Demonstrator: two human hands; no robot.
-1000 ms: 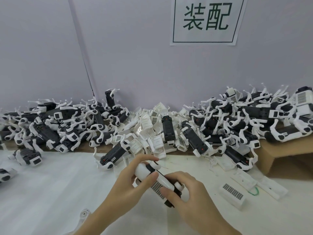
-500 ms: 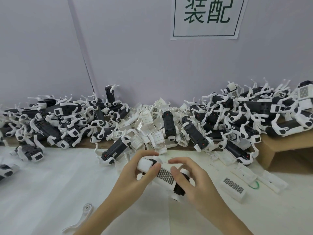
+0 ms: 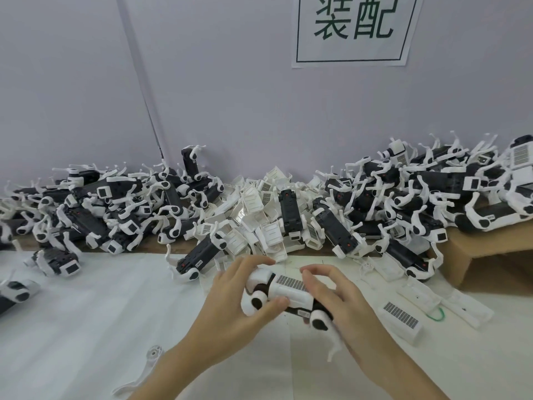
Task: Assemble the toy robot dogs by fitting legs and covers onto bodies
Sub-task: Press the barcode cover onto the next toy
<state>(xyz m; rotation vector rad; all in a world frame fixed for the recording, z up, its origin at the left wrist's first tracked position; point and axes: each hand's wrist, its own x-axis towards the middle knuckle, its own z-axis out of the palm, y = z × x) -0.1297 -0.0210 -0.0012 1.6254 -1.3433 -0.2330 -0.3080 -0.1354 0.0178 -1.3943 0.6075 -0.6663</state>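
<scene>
Both my hands hold one toy robot dog (image 3: 284,293) just above the white table sheet (image 3: 86,321). Its body is black with a white cover on top that carries a striped label. My left hand (image 3: 239,307) grips the dog's front end, thumb pressed against the cover's near side. My right hand (image 3: 340,307) grips the rear end, fingers curled over the top, and a white leg (image 3: 334,342) hangs down under it. A loose white leg (image 3: 144,370) lies on the sheet near my left forearm.
Heaps of black-and-white dogs lie along the wall at left (image 3: 101,212) and right (image 3: 418,203), with a pile of white covers (image 3: 259,223) between. Loose covers (image 3: 401,319) and a green band (image 3: 437,314) lie right of my hands. A cardboard box (image 3: 490,255) stands far right.
The dog has turned in my hands from lying slantwise to nearly level, label side up. My right hand slid toward its rear end, and the camera tilted down a little.
</scene>
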